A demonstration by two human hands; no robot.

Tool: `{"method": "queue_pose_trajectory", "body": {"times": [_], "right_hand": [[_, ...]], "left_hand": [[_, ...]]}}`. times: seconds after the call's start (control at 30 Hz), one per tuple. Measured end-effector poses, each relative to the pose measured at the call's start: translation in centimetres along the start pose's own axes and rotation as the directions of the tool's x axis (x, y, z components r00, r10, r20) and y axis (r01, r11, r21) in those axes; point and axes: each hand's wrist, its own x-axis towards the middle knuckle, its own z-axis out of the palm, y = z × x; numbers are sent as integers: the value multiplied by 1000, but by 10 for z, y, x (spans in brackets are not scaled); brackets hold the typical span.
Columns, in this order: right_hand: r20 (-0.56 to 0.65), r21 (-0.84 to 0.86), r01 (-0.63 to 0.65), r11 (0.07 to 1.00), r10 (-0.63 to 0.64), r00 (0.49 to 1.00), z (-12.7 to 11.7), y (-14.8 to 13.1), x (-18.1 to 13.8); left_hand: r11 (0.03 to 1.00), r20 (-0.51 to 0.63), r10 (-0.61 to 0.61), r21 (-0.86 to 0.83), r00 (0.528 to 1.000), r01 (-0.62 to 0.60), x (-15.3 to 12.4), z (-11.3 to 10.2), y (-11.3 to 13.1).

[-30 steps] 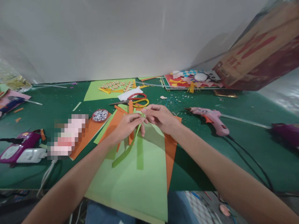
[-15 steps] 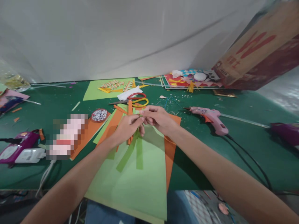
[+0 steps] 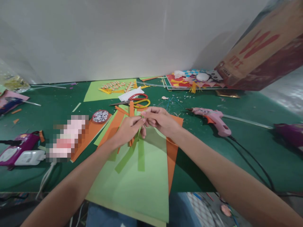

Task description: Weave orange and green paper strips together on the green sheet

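Observation:
My left hand and my right hand meet fingertip to fingertip over a light green paper sheet. Both pinch a green paper strip, whose loose end hangs down toward the sheet. Another green strip lies straight below the fingers. The exact fold between the fingertips is hidden. Orange paper strips stick out behind my left hand. Just beyond the hands lie scissors with one red and one yellow handle loop.
A pink glue gun lies at the right with its black cord. At the left are a round dish of small beads, a blurred pink-white item and a purple device. A paper bag stands at the back right.
The loose end of the pinched green strip has swung slightly to the left. Both hands hold nearly the same place and grip.

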Motion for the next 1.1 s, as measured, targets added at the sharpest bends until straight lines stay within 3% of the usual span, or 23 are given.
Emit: {"method": "queue_pose_trajectory", "body": {"times": [0.4,0.9,1.1], "right_hand": [[-35,13,-87,996,87,996,-1,-5,1],[-113,-16,42,999,-44,993,-1,-1,1],[-66,-40,-14,999,11,998,-2,-4,1]], "left_hand": [[999,8,-8,-48,1000,8,1,-2,0],[999,6,-26,-44,1000,26,0,-1,4],[996,17,20,-89,1000,-19,1,-2,4]]}}
